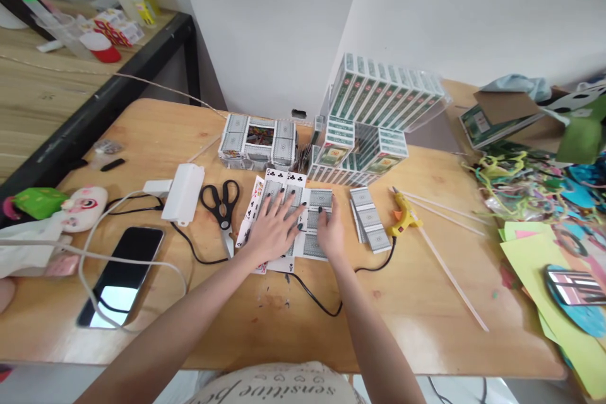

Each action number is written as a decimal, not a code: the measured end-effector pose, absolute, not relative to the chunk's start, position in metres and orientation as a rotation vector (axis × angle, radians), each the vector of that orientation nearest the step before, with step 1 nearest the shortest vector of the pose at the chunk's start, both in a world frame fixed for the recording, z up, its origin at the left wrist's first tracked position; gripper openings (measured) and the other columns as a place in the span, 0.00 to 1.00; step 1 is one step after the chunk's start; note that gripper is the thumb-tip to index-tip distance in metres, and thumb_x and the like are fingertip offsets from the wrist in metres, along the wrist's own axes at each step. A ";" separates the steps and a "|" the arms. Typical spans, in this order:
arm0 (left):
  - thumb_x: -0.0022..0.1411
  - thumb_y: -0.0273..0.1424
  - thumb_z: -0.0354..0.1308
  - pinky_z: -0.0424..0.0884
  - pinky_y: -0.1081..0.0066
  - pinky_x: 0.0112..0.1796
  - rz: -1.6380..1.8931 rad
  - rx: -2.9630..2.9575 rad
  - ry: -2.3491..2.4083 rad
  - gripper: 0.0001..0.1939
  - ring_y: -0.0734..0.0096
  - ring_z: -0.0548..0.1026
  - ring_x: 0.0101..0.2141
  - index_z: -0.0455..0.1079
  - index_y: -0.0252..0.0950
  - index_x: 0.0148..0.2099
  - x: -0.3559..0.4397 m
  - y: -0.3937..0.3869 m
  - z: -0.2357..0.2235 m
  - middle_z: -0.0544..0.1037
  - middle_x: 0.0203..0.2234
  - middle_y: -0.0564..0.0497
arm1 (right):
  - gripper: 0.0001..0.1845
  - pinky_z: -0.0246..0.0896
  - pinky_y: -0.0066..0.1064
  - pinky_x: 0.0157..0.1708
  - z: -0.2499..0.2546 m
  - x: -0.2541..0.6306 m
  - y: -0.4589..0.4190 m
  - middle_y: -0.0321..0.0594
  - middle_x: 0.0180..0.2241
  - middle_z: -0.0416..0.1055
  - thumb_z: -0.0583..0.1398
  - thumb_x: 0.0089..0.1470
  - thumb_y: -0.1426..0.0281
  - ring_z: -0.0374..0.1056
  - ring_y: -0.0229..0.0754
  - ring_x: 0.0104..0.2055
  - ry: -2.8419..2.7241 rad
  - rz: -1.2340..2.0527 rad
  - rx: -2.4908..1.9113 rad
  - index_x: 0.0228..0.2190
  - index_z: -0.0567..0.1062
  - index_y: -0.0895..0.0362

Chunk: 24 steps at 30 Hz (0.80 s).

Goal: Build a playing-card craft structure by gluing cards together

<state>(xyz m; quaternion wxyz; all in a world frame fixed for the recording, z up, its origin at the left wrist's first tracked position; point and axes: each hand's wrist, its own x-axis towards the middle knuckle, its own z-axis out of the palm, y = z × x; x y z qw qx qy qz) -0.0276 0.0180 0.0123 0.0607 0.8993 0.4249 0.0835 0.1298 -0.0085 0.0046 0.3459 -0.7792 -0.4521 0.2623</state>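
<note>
My left hand (272, 231) lies flat, fingers spread, on joined playing cards. Some of these cards show club faces and others grey patterned backs. At the right end of this row is a panel of grey-backed cards (316, 245). My right hand (332, 233) stands on edge along that panel's right side, with its thumb over the cards and its other fingers stretched straight. Fanned face-up cards (249, 214) stick out left of my left hand. Black-handled scissors (223, 208) lie farther left. To the right is a smaller card strip (369, 218).
Behind the cards stand a card-built box (258, 142) and stacked card packs (379, 91). A yellow glue gun (403, 214) and glue sticks (454, 281) lie right. A black cord (322, 309) crosses the front. Left are a white adapter (184, 192) and a phone (120, 278).
</note>
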 end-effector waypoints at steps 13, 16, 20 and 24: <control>0.63 0.32 0.41 0.49 0.56 0.59 0.348 2.686 1.347 0.25 0.59 0.52 0.60 0.55 0.34 0.61 -0.024 0.028 0.011 0.58 0.60 0.47 | 0.31 0.61 0.32 0.40 0.012 0.135 -0.011 0.52 0.45 0.71 0.45 0.58 0.67 0.70 0.45 0.42 -1.276 0.774 -2.058 0.61 0.47 0.64; 0.63 0.32 0.40 0.45 0.56 0.60 0.331 2.700 1.332 0.26 0.60 0.48 0.62 0.51 0.35 0.63 -0.023 0.029 0.008 0.54 0.62 0.49 | 0.32 0.62 0.31 0.38 0.014 0.133 -0.010 0.52 0.45 0.71 0.45 0.57 0.68 0.70 0.44 0.39 -1.295 0.767 -2.070 0.61 0.45 0.64; 0.64 0.33 0.39 0.42 0.56 0.61 0.291 2.714 1.326 0.27 0.61 0.45 0.63 0.49 0.35 0.64 -0.023 0.028 0.005 0.52 0.63 0.51 | 0.33 0.62 0.31 0.35 0.013 0.132 -0.009 0.51 0.42 0.73 0.44 0.58 0.67 0.70 0.44 0.33 -1.319 0.753 -2.088 0.61 0.43 0.65; 0.64 0.33 0.38 0.42 0.56 0.61 0.279 2.719 1.334 0.27 0.61 0.44 0.63 0.49 0.34 0.64 -0.022 0.028 0.007 0.51 0.63 0.51 | 0.33 0.62 0.32 0.33 0.010 0.130 -0.007 0.50 0.38 0.74 0.43 0.58 0.66 0.69 0.44 0.30 -1.358 0.762 -2.087 0.61 0.43 0.65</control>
